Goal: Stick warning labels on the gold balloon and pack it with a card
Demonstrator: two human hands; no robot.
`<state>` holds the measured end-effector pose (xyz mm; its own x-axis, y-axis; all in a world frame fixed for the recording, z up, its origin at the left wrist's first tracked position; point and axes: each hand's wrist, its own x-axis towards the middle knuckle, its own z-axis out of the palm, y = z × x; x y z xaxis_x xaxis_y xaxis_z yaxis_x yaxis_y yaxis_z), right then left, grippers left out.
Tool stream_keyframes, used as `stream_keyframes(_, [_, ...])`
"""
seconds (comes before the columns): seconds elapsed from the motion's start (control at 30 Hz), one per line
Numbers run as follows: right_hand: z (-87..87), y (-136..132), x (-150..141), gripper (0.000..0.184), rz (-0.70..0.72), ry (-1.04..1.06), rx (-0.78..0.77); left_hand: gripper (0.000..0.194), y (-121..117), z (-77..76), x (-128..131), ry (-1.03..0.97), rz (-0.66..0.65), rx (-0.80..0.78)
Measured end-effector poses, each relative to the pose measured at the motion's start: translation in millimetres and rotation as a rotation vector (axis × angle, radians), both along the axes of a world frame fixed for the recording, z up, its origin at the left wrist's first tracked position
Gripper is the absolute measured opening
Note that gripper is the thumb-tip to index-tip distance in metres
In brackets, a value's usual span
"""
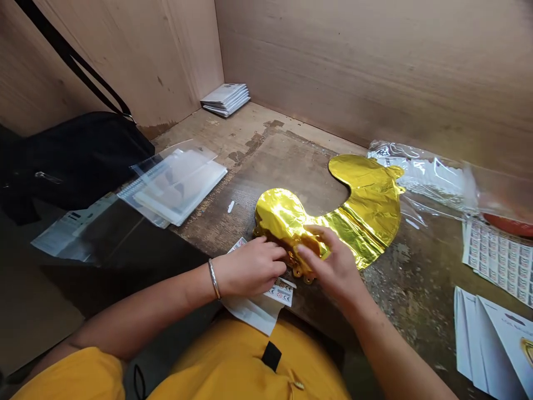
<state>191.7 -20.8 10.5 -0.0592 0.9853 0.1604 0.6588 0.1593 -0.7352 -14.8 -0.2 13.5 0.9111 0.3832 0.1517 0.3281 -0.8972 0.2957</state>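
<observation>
From here I see the left hand (253, 268) at the near edge of the table (287, 150), its fingers curled against the bunched end of the gold foil (370, 205); whether they pinch anything, I can't tell. Under that hand lies a label strip (280, 293), with a pale sheet (254, 314) hanging toward the yellow shirt (245, 366). The right hand (333, 264) grips the bunched foil between thumb and fingers, while the rest curves away flat on the table. At the near right are white cards (495, 344), with label sheets (499, 258) just beyond. To the left, clear sleeves (177, 186) lie in a loose pile, pale sheets showing through the plastic. Beside them slumps a black bag (79, 155); its contents are hidden. Past the foil on the right, a clear bag (433, 175) holds many white pieces, too blurred to name, and partly covers something red (510, 225). Farthest off, a white stack (226, 100) sits in the corner.
</observation>
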Motion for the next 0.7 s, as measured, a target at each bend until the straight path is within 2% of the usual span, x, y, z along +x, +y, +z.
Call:
stream_keyframes(0.07, [-4.8, -8, -1, 0.049, 0.13, -0.198, 0.079, 0.005, 0, 0.6, 0, 0.011, 0.016, -0.006])
stream_keyframes(0.1, [-7.1, -11, -2, 0.05, 0.169, -0.277, 0.101, 0.006, -1, 0.6, 0, 0.013, 0.026, -0.01])
stream_keyframes(0.17, [-9.8, -15, -3, 0.036, 0.181, -0.339, 0.11, 0.006, -2, 0.3, 0, 0.016, 0.039, -0.028])
stream_keyframes(0.23, [-8.1, -11, 1, 0.023, 0.137, -0.3, 0.075, 0.004, -3, -0.4, -1, 0.005, 0.031, -0.057])
stream_keyframes(0.3, [-1.8, 3, 15, 0.018, 0.046, -0.187, -0.03, 0.004, -4, -1.2, -2, -0.033, 0.019, -0.097])
stream_keyframes(0.4, [12.0, 45, 58, 0.016, -0.16, -0.061, -0.179, 0.008, -4, -2.9, -3, -0.098, 0.037, -0.171])
stream_keyframes(0.57, [24.2, 119, 148, 0.026, -0.517, -0.142, -0.077, 0.011, -4, -7.6, -2, -0.136, 0.068, -0.25])
stream_keyframes(0.7, [22.1, 140, 183, 0.027, -0.759, -0.251, 0.011, 0.01, -5, -11.4, -1, -0.158, 0.081, -0.264])
